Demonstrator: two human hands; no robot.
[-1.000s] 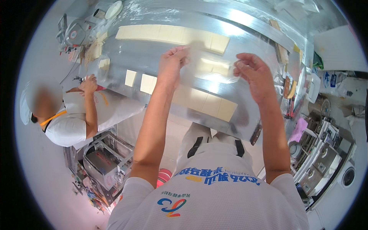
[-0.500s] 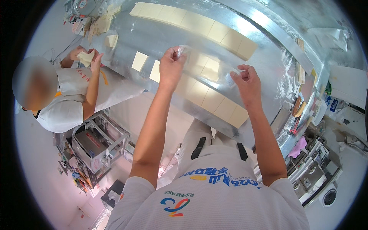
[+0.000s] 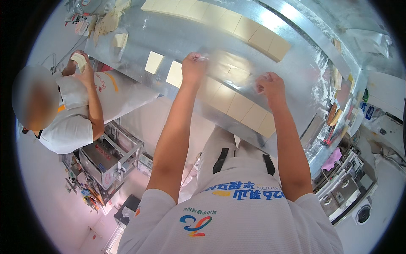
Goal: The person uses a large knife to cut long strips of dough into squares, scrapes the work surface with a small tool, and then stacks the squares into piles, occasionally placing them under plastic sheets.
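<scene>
A clear plastic sheet or bag (image 3: 252,80) is stretched between my two hands over the metal table. My left hand (image 3: 193,69) pinches its left edge with closed fingers. My right hand (image 3: 272,86) grips the other side, fingers curled. Under the hazy plastic lie pale square pieces (image 3: 231,71), like stacked dough wrappers; their outlines are blurred. Nearer to me runs a row of similar cream-coloured stacks (image 3: 241,108), part of it behind my left forearm. Two separate stacks, one (image 3: 154,62) farther left and another (image 3: 174,74) beside my left wrist, rest on the table.
Along the far side stretches a long row of pale stacks (image 3: 230,21). At the left, a co-worker (image 3: 69,114) handles a pale stack (image 3: 79,62). White flour marks the metal table (image 3: 296,84) toward the right, where tools (image 3: 332,116) line its edge.
Both my hands keep hold of the plastic, shifting slightly; the sheet sits a bit differently over the squares. The co-worker's hands have moved left with the pale stack, now tipped more upright.
</scene>
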